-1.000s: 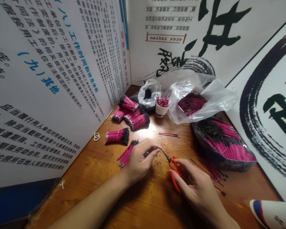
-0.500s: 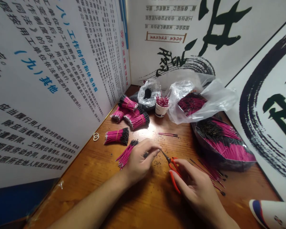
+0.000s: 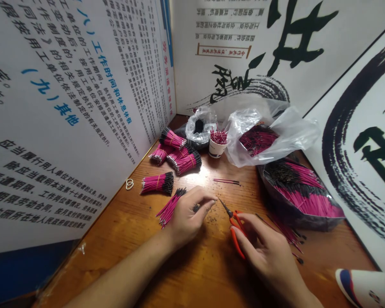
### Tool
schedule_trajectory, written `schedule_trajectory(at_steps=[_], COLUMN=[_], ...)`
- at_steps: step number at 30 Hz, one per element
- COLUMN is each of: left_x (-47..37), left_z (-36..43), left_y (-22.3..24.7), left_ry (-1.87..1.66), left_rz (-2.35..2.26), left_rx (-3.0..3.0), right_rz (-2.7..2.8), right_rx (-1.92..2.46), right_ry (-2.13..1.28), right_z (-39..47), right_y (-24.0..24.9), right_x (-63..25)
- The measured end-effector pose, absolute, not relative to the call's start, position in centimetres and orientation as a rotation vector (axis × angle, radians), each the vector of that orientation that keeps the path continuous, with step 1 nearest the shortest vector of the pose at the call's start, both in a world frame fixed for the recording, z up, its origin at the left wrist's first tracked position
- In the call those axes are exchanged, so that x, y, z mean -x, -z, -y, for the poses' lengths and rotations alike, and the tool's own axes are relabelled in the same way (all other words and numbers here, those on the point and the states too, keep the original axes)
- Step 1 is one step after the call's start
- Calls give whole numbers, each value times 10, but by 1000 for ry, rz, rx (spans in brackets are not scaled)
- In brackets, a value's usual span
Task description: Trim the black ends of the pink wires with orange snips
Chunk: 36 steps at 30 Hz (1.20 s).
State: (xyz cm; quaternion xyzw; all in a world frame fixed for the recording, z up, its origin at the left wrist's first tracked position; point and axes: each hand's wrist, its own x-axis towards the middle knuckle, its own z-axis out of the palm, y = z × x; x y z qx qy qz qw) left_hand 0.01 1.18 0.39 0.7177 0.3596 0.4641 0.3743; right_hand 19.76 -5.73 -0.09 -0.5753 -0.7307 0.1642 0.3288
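My right hand (image 3: 268, 246) is closed around the orange-red handles of a small pair of scissors (image 3: 233, 220). Their dark pointed blades reach up and left, a little short of my left fingertips. My left hand (image 3: 192, 211) is pinched, thumb against forefinger. Something small and dark shows inside its curled fingers, too hidden to name. Beside that hand, partly behind it, lies a loose bunch of pink wires (image 3: 169, 208) with black ends. Dark crumbs (image 3: 211, 219) are scattered on the wooden table (image 3: 192, 273) between my hands.
Banded wire bundles (image 3: 157, 183) lie at the left, several more behind. A paper cup (image 3: 217, 147) of wires stands near clear plastic bags (image 3: 240, 156). At the right are a dark bag (image 3: 308, 218) full of wires and another cup (image 3: 362, 284). Printed panels (image 3: 115, 85) enclose the table.
The scissors have drawn back slightly to the right, so their tips stand apart from my left fingertips. My left hand has hardly moved.
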Motion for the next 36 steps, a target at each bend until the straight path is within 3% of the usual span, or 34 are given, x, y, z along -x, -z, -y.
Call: schedule_trajectory(at_steps=[36], left_x=[1], left_z=[-14], left_y=[-4], left_ry=[-1178], left_rz=[-892], left_rx=[-1834], right_rz=[1963], right_rx=[1486], right_ry=[-394], right_z=[58], right_y=[3], right_x=[-200])
